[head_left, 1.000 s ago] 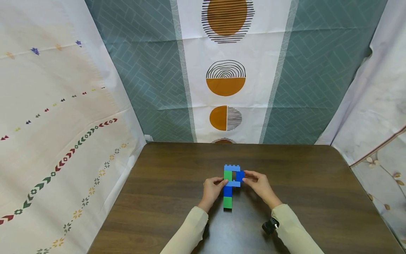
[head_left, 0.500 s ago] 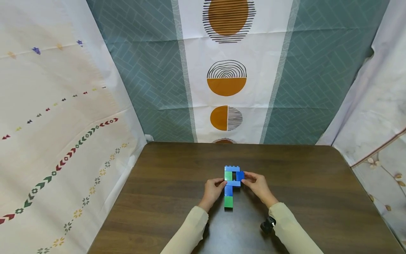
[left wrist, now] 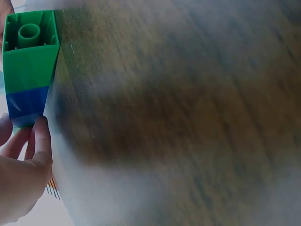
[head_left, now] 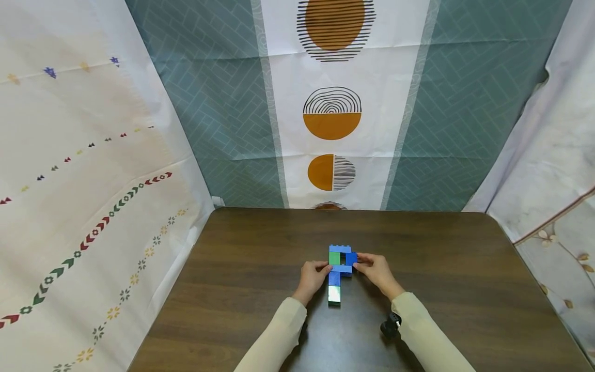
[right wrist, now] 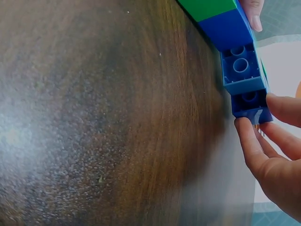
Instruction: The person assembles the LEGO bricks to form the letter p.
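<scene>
A P-shaped assembly of toy building bricks is held between both hands over the table. Its lower end is a green brick [head_left: 334, 294], with a dark blue brick [head_left: 334, 279] above it. Two light blue bricks [head_left: 340, 249] span the loop's top and bottom, and another green brick [head_left: 334, 258] forms its left side. My left hand [head_left: 312, 279] pinches the assembly's left edge near the lower light blue brick. On the right, my right hand [head_left: 378, 274] pinches a blue brick [right wrist: 251, 106] between thumb and fingers; its hollow underside shows in the right wrist view.
A brown wooden table [head_left: 232, 289] lies under the hands. Behind it hangs a patterned cloth [head_left: 223, 103], with white cloths [head_left: 93, 155] at the sides. A black device [head_left: 391, 325] is strapped at the right wrist.
The brick assembly has tilted slightly, and its lowest green brick now catches a bright glare. The right forearm has shifted slightly left; both hands keep their hold.
</scene>
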The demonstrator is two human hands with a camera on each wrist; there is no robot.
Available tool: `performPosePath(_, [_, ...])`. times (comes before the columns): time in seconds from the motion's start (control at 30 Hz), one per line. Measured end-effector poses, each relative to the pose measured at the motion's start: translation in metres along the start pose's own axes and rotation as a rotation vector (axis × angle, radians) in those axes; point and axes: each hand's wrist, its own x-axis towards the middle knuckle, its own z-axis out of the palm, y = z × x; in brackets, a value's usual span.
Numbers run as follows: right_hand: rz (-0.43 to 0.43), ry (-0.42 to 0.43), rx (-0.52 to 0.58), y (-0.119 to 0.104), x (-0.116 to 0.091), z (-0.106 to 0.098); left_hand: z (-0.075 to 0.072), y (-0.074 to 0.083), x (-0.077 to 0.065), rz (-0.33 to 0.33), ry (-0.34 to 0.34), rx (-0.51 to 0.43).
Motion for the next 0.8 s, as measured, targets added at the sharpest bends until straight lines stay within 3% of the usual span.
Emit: performPosePath(0.8, [0.006, -0.019, -0.022, 0.0037, 0.0016, 0.0024, 0.0046, -0.0027, 0.0054, -0.051, 0.006, 0.002])
